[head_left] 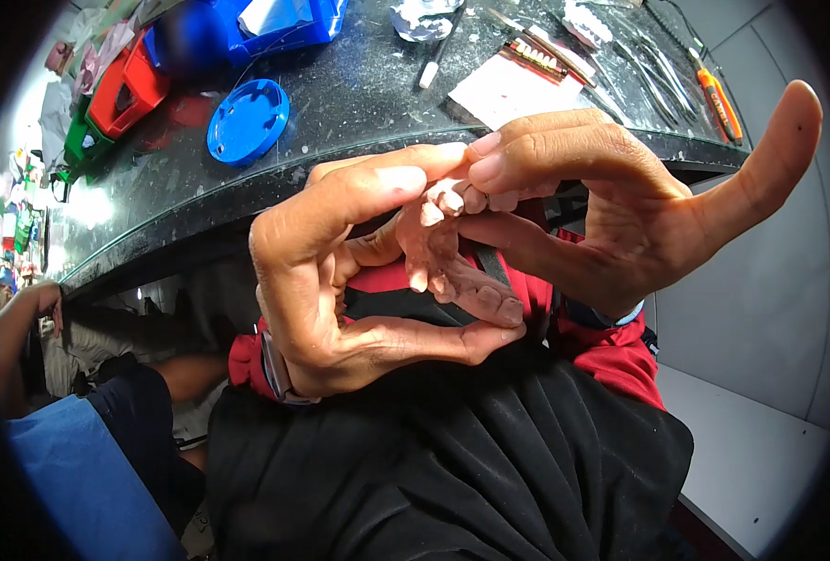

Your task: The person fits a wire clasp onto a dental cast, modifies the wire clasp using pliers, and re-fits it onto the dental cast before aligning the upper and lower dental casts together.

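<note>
In the head view, the left hand (pixel 326 243) and right hand (pixel 620 206) grasp the tooth model (pixel 447 248) in their fingertips, before the table (pixel 359 103). There, white paper (pixel 272 15) lies in a blue bin (pixel 314 26) beside a red bin (pixel 130 93).

A workshop, with dental work suggested by the toothed model (pixel 429 248) at the centre.
The dark table (pixel 340 98) is specked with pale residue and lined with craft gear: slim metal tools (pixel 656 79) between 1 and 2 o'clock, an orange-handled tool (pixel 717 105) at 2, a marked paper sheet (pixel 499 93) at 1, and crumpled foil (pixel 422 21) at 12. A blue bin (pixel 293 26) stands at 11 o'clock and a red bin (pixel 132 92) at 10. At 8 o'clock, another person (pixel 92 458) sits beside the same table; plain pale panels (pixel 761 280) close off 3 o'clock.
</note>
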`<state>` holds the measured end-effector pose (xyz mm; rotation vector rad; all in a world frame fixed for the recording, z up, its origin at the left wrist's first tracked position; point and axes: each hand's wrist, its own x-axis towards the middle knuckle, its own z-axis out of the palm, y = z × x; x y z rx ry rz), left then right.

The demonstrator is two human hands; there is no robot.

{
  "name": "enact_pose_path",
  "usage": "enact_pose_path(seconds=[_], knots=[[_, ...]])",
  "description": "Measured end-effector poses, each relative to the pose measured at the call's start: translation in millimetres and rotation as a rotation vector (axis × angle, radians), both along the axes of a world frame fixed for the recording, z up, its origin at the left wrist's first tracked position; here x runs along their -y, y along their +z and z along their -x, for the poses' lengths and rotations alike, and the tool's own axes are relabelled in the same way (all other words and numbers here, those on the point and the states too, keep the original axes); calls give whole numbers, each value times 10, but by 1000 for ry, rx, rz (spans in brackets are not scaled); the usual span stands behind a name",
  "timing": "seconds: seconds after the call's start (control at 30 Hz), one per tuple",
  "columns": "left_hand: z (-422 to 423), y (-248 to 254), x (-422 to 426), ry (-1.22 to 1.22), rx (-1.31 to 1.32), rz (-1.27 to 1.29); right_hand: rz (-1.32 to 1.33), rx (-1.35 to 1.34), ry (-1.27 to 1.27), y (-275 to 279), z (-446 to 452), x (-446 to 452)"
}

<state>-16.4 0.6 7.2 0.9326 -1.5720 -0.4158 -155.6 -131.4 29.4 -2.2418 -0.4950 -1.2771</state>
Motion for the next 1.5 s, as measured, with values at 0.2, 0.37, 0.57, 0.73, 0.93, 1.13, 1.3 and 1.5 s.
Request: enact_pose_path(seconds=[0.2, 0.37, 0.57, 0.73, 0.93, 1.13, 1.3, 1.5], knots=[[30, 4, 0, 39, 25, 19, 57, -75, -11, 16, 42, 22], [15, -13, 0, 12, 4, 21, 122, -155, 2, 79, 86, 60], [-74, -17, -36, 24, 177, 95, 113, -233, 20, 162, 165, 62], [-91, 21, 2, 18, 298, 211, -79, 58, 81, -19, 43, -2], [111, -49, 67, 108, 129, 326, -173, 251, 106, -77, -36, -102], [127, -66, 61, 60, 38, 302, 12, 53, -44, -25, 154, -12], [106, -32, 47, 36, 53, 265, 47, 93, -47, -141, 119, 72], [162, -48, 35, 72, 1, 242, 110, 130, -33, -251, 95, 170]])
